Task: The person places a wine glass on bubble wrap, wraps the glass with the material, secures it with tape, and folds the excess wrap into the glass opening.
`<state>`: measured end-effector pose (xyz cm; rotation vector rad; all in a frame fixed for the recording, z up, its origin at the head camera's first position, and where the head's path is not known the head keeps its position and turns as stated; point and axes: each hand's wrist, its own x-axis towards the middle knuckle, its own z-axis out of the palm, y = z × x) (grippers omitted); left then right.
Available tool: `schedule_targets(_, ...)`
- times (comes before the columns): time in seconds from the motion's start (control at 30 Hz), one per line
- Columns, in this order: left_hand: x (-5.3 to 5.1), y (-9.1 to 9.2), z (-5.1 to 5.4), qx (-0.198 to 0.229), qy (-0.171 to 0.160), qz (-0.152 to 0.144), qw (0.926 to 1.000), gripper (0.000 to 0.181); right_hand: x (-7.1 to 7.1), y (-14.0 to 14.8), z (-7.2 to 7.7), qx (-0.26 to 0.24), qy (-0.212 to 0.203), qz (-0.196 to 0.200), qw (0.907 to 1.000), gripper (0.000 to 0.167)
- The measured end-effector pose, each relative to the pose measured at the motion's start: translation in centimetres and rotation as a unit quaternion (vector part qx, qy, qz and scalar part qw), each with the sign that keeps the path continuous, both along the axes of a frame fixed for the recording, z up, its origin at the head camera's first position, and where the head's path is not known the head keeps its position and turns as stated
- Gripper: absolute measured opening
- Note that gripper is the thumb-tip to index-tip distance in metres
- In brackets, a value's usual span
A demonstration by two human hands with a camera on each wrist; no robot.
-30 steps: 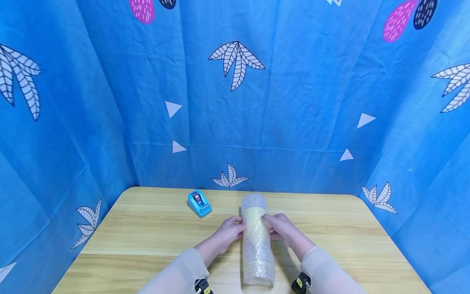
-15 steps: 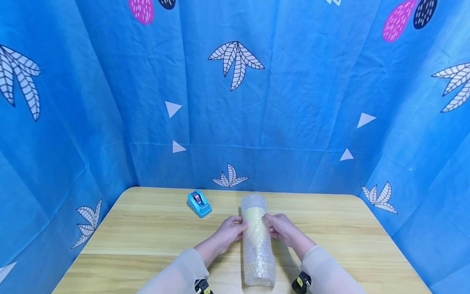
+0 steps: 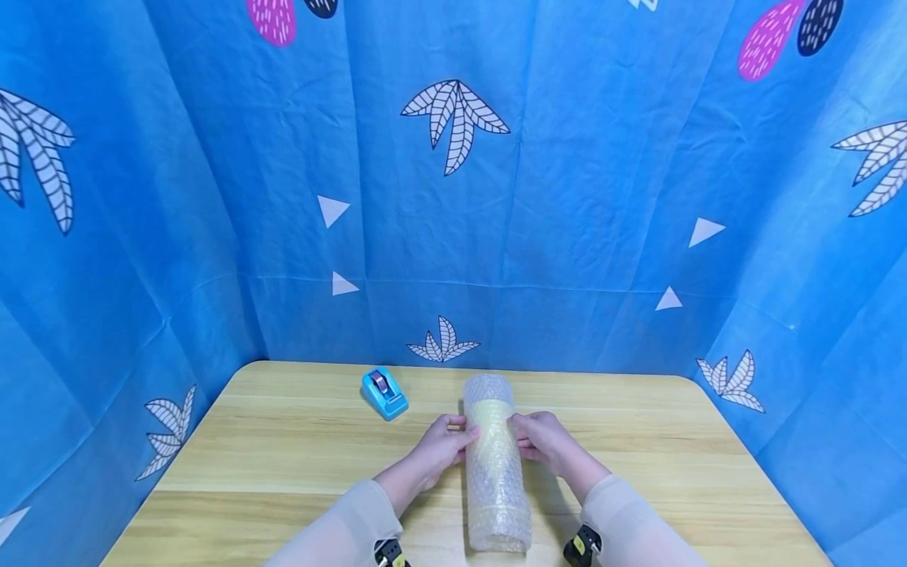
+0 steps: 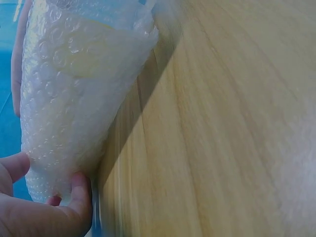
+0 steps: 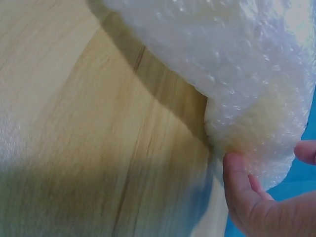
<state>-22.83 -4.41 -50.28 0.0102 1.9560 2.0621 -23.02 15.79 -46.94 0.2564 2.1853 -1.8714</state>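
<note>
The left hand (image 3: 438, 445) grasps the roll (image 3: 498, 480) from its left side, thumb against the wrap and fingers bent in at its flank. The right hand (image 3: 549, 442) grasps it likewise from the right, opposite. The roll thus lies between the two hands, both set nearer its far end than its near one. It is a long tube of clear bubble wrap, pale yellow showing through, lying lengthwise away from the person on the table (image 3: 283, 441). Light sleeves (image 3: 347, 524) flank the roll's near end, each with a black-and-yellow device (image 3: 583, 545) at the cuff. Left of the roll's far end, apart from it, sits a blue tape dispenser (image 3: 385, 393). Beyond the roll hangs a blue curtain (image 3: 453, 228) printed with white leaves and triangles.
</note>
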Motion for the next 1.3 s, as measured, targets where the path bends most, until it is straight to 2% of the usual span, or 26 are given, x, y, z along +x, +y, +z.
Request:
schedule_targets(0.23,0.03,0.1,-0.15,0.015,0.015,0.0,0.9998,0.047,0.09,0.04,0.28,0.01,-0.001,0.008,0.9999,0.034)
schedule_targets(0.3,0.06,0.12,-0.13,0.017,0.017,-0.001,0.9997,0.045,0.15,0.09,0.34,0.013,-0.001,0.013,0.9998,0.034)
schedule_targets(0.47,0.17,0.14,-0.08,0.011,0.017,0.001,0.9998,0.044,0.05,0.1,0.19,0.001,-0.005,0.025,0.9997,0.011)
schedule_targets(0.57,0.15,0.19,-0.08,0.008,0.017,0.006,0.9998,0.044,-0.03,0.12,0.19,-0.013,-0.002,0.038,0.9992,0.021)
schedule_targets(0.73,0.04,0.25,-0.07,0.001,0.017,0.008,0.9998,0.05,0.02,0.28,0.22,-0.017,0.007,0.049,0.9986,0.027)
schedule_targets(0.93,-0.04,0.19,-0.12,-0.005,0.017,-0.006,0.9998,0.055,0.11,0.36,0.28,-0.01,0.006,0.055,0.9984,0.03)
schedule_targets(1.3,0.09,0.33,-0.15,-0.002,0.017,-0.004,0.9998,0.053,0.01,0.52,0.21,-0.01,0.004,0.062,0.998,0.029)
